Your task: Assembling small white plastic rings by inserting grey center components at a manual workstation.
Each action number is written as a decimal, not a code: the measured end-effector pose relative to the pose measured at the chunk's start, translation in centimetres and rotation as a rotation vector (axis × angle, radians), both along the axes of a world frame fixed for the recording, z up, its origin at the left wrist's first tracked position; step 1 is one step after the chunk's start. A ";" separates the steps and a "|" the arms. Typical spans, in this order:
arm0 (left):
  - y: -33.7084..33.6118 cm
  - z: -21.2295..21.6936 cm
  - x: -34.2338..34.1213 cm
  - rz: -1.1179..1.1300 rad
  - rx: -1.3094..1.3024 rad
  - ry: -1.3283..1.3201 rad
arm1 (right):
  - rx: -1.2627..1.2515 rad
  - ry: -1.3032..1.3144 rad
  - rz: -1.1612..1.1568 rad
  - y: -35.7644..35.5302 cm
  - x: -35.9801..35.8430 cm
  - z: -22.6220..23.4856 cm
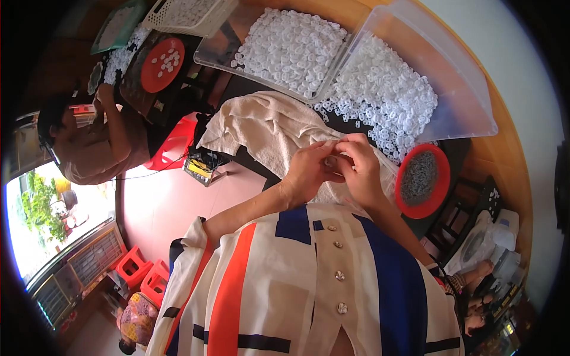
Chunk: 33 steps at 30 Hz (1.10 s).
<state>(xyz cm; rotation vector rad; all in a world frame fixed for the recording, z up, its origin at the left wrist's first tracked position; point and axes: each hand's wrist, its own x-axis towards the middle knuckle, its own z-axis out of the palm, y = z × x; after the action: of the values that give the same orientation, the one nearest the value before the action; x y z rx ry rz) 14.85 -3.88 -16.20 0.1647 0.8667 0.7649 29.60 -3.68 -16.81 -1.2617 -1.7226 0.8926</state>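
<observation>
My left hand (306, 173) and my right hand (358, 165) meet close in front of my body, fingers bent and pinched together. Whatever lies between the fingertips is hidden or too small to make out. Under them a beige towel (261, 118) is spread, rumpled, over the near side of the dark table. Beyond the towel, a heap of small white plastic pieces with holes (386, 95) spills out of a clear bin (460, 77) tipped on its side. Just right of my right hand, a red bowl (444, 178) holds many small grey pieces (419, 181).
A second clear bin (208, 56) is heaped with the same white pieces. Left of it are a cream basket (160, 24) and a red plate (148, 71). A co-worker (104, 145) sits at the left near a red stool (175, 145). More red stools (133, 268) stand on the floor.
</observation>
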 end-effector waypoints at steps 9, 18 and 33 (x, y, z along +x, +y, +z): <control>0.3 -0.3 -0.1 -0.066 -0.031 -0.202 | -0.173 0.114 0.039 0.1 0.3 -0.8; 0.5 0.0 0.1 -0.070 0.017 -0.181 | -0.249 0.141 0.149 0.3 1.1 0.3; 0.0 -1.5 0.0 -0.148 0.036 0.343 | -0.614 0.210 -0.027 -0.4 2.6 -2.0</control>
<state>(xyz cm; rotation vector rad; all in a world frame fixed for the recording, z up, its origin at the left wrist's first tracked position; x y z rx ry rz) 14.89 -3.87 -17.66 0.3958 1.1515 0.6220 32.21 -4.10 -18.78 -1.5009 -1.3002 1.5531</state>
